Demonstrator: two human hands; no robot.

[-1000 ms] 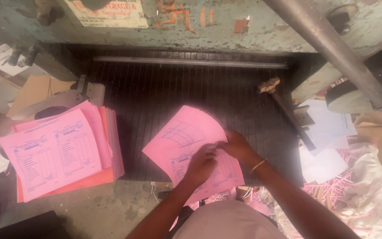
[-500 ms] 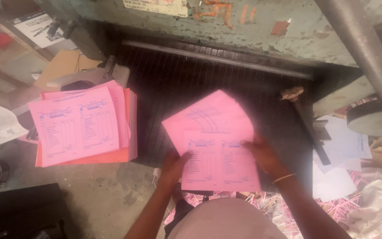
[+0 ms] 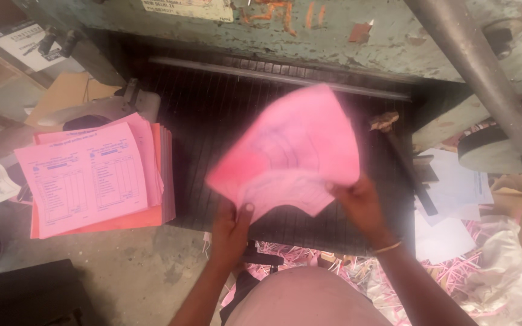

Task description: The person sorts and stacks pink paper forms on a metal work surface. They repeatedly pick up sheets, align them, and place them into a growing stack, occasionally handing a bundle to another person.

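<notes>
A sheaf of pink printed forms (image 3: 288, 151) is lifted off the dark ribbed bed (image 3: 212, 115) of an old green cutting machine (image 3: 333, 30); the sheets are blurred by motion and bent upward. My left hand (image 3: 232, 226) pinches the sheaf's lower left edge, thumb on top. At the lower right edge, my right hand (image 3: 360, 202), with a thin bracelet at the wrist, grips the same sheets. A separate stack of pink forms over orange sheets (image 3: 95, 175) lies to the left, apart from both hands.
A metal bar (image 3: 279, 75) runs across the back of the bed. A thick grey lever (image 3: 478, 78) slants down at right. White sheets (image 3: 454, 199) and pink paper trimmings (image 3: 448, 265) lie at right. Brown card (image 3: 61, 96) and a grey tool (image 3: 101, 108) sit behind the left stack.
The pink sheaf lay flat on the bed under both hands; now both hands have lifted it and it curls upward, blurred. The view has shifted slightly.
</notes>
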